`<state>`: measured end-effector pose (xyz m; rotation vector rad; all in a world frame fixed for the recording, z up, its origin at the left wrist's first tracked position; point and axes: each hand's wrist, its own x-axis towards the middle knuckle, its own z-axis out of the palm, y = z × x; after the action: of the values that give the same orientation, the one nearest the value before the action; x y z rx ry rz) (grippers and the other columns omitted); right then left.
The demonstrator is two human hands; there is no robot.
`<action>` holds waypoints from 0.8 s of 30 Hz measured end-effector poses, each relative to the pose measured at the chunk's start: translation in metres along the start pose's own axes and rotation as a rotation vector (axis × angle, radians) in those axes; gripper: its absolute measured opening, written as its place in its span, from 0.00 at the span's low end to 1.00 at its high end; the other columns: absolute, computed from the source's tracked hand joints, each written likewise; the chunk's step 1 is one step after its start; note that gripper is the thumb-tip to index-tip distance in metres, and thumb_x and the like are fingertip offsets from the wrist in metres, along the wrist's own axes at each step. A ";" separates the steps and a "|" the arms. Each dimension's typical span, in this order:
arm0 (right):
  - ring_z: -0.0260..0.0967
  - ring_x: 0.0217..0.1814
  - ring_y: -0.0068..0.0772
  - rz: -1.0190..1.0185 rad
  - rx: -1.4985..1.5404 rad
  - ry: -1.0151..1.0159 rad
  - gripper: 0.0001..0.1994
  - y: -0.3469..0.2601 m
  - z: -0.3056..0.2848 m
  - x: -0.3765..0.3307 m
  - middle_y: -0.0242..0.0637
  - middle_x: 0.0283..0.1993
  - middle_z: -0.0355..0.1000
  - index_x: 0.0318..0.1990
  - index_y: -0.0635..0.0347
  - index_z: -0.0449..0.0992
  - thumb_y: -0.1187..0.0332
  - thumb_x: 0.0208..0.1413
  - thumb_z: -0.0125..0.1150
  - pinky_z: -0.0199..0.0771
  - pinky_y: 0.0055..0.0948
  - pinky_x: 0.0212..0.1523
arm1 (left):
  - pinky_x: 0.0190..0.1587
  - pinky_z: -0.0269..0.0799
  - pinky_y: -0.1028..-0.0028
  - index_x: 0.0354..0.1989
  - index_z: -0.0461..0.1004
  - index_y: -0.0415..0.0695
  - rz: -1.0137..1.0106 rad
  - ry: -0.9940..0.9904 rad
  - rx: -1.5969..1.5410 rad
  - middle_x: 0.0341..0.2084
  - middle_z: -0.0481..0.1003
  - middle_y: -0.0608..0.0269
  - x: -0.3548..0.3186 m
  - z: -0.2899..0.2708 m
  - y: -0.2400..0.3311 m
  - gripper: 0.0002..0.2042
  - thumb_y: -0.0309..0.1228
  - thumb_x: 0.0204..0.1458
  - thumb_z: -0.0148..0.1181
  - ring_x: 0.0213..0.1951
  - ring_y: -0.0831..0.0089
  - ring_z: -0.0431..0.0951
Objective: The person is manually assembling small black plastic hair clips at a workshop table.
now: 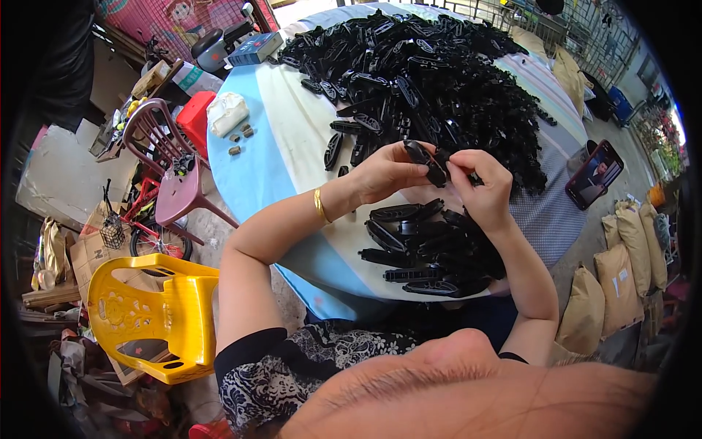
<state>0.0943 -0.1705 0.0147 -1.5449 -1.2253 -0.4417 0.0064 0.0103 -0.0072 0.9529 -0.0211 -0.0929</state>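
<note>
Above the round table [292, 157], my left hand [387, 174] grips an elongated black plastic clip-like part [425, 161], which is tilted between thumb and fingers. Close against its right side, my right hand [482, 184] has thumb and forefinger pinched together; something small and dark shows at the fingertips, too small to name. A large heap of similar black parts [409, 66] covers the far side and the right of the table. Nearer to me, below both hands, lies a smaller group of long oval black parts [420, 252], roughly stacked side by side.
On the table's left sit a white plastic bag [227, 113] and a few small brown lumps [235, 151]; a blue box [254, 50] is farther back. A phone [594, 175] stands at the right edge. Around are yellow [146, 322] and purple [179, 194] chairs and brown sacks [618, 282].
</note>
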 end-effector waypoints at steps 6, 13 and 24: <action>0.73 0.28 0.35 -0.061 -0.035 -0.037 0.06 -0.005 0.002 0.001 0.38 0.29 0.74 0.29 0.64 0.76 0.80 0.41 0.64 0.73 0.26 0.28 | 0.54 0.70 0.69 0.54 0.66 0.40 -0.006 0.027 0.062 0.43 0.73 0.59 0.000 0.001 -0.002 0.19 0.18 0.52 0.55 0.47 0.70 0.74; 0.70 0.32 0.34 -0.174 0.013 -0.109 0.08 0.004 -0.006 0.008 0.35 0.30 0.75 0.29 0.62 0.76 0.81 0.38 0.64 0.72 0.26 0.33 | 0.43 0.76 0.72 0.59 0.57 0.36 -0.112 -0.120 0.018 0.40 0.74 0.55 -0.005 0.009 0.013 0.19 0.30 0.61 0.44 0.39 0.68 0.78; 0.68 0.37 0.32 -0.408 -0.220 -0.240 0.09 -0.002 -0.009 0.006 0.31 0.33 0.75 0.30 0.59 0.78 0.75 0.36 0.66 0.74 0.24 0.33 | 0.32 0.74 0.80 0.47 0.69 0.33 -0.260 -0.047 0.322 0.34 0.76 0.55 -0.009 0.012 0.022 0.16 0.35 0.61 0.46 0.30 0.74 0.77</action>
<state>0.0979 -0.1757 0.0233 -1.5625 -1.7389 -0.6882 -0.0014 0.0140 0.0175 1.2725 0.0465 -0.3606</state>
